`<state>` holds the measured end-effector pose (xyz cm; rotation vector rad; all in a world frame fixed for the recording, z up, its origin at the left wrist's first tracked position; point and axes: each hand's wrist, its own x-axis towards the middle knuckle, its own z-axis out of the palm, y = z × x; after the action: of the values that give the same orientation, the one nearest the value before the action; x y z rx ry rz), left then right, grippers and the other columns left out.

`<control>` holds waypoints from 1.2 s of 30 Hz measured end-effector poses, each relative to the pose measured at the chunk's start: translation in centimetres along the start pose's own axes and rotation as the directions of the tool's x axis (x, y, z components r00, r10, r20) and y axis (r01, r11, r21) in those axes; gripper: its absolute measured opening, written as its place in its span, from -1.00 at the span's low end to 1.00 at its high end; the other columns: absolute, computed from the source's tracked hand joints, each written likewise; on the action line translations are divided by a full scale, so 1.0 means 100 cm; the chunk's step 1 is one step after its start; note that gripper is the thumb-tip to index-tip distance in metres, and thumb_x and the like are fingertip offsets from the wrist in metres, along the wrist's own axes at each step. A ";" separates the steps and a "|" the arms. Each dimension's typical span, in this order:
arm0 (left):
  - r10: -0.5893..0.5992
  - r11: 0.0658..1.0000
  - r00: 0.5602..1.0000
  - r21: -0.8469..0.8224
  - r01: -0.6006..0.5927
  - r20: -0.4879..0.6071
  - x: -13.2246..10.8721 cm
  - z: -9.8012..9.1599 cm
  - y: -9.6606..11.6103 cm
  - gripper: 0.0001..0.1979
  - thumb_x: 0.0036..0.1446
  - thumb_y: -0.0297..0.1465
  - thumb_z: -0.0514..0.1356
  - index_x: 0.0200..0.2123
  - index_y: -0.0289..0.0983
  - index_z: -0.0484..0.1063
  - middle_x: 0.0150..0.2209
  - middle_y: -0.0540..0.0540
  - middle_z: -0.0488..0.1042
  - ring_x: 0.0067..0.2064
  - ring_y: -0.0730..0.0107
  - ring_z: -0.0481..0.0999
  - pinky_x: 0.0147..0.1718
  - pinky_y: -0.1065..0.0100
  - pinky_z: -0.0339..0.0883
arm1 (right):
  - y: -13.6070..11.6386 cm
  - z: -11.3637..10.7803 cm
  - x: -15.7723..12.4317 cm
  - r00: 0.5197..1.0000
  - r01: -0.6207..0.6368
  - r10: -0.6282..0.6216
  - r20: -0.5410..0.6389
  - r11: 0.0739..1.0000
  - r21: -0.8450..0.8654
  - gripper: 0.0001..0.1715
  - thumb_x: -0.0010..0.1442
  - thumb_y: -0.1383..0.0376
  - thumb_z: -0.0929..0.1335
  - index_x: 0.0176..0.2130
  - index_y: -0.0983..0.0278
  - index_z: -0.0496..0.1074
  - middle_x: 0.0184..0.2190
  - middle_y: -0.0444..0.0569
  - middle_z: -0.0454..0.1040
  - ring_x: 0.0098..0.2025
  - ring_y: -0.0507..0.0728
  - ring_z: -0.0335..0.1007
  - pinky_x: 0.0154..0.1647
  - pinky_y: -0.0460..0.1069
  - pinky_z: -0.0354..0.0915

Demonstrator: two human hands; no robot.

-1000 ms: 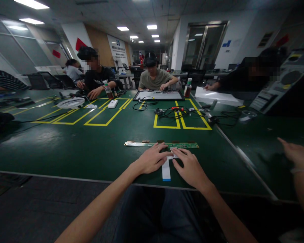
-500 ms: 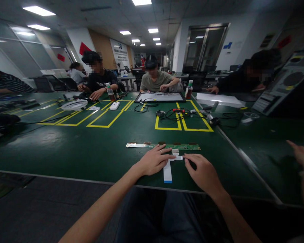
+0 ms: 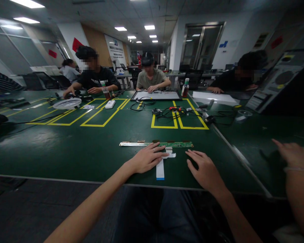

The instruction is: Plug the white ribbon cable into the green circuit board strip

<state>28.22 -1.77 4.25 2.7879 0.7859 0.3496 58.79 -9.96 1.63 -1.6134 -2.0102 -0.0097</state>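
A long narrow green circuit board lies crosswise on the green table. From a white connector near its middle runs a flat white ribbon cable, folded, with a blue-tipped end toward me. My left hand lies flat with fingers outstretched, pressing on the cable's fold and reaching the board's near edge. Part of the fold is hidden under those fingers. To the right of the cable, my right hand hovers or rests near the table, fingers loosely extended, holding nothing. A short white end of ribbon sticks out between the two hands.
Another person's hand reaches in from the right. Beyond the board are yellow tape outlines, tangled black cables, a white-screened panel, bottles and a fan. A computer case stands at right. Several people sit around.
My right hand has let go of the ribbon's short end and moved away to the right. My left hand still presses the cable. The whole view has shifted slightly.
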 end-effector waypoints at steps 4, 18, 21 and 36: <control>-0.092 0.995 0.996 0.040 0.092 0.001 -0.026 -0.008 -0.022 -0.52 0.55 -0.18 -0.08 0.42 0.07 0.28 0.49 -0.02 0.21 0.53 0.07 0.11 0.46 -0.12 0.05 | 0.000 0.000 -0.001 1.000 0.000 0.000 0.005 1.000 -0.003 -0.53 0.42 0.21 0.28 0.23 0.19 0.53 0.22 0.05 0.56 0.27 0.29 0.40 0.28 0.28 0.36; -0.645 0.748 0.760 0.139 0.649 -0.078 -0.218 -0.057 -0.118 -0.40 0.50 -0.08 -0.13 0.44 -0.14 0.27 0.50 -0.08 0.20 0.55 0.05 0.05 0.47 -0.02 -0.01 | 0.001 0.002 0.000 1.000 0.010 -0.009 0.005 1.000 -0.028 -0.52 0.43 0.20 0.28 0.24 0.22 0.51 0.22 0.05 0.56 0.27 0.29 0.40 0.28 0.29 0.37; -0.738 0.648 0.665 0.154 0.746 -0.115 -0.264 -0.070 -0.142 -0.37 0.49 -0.13 -0.15 0.43 -0.29 0.28 0.47 -0.20 0.24 0.51 0.03 0.15 0.44 -0.01 0.03 | 0.002 0.003 -0.001 1.000 0.011 -0.010 0.005 0.999 -0.032 -0.51 0.43 0.20 0.28 0.24 0.23 0.51 0.22 0.06 0.56 0.27 0.29 0.40 0.28 0.29 0.37; -0.887 0.287 0.347 0.225 0.931 -0.303 -0.323 -0.086 -0.165 -0.38 0.41 -0.14 -0.10 0.37 -0.27 0.38 0.34 -0.25 0.44 0.29 -0.01 0.48 0.18 0.12 0.36 | 0.001 0.004 -0.001 1.000 0.003 -0.003 0.001 1.000 -0.028 -0.51 0.43 0.20 0.27 0.25 0.20 0.50 0.21 0.06 0.56 0.27 0.30 0.41 0.27 0.32 0.37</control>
<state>-8.94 -4.10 2.48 1.9924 2.5098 0.1257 58.70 -9.85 1.24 -1.6276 -2.0222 -0.0384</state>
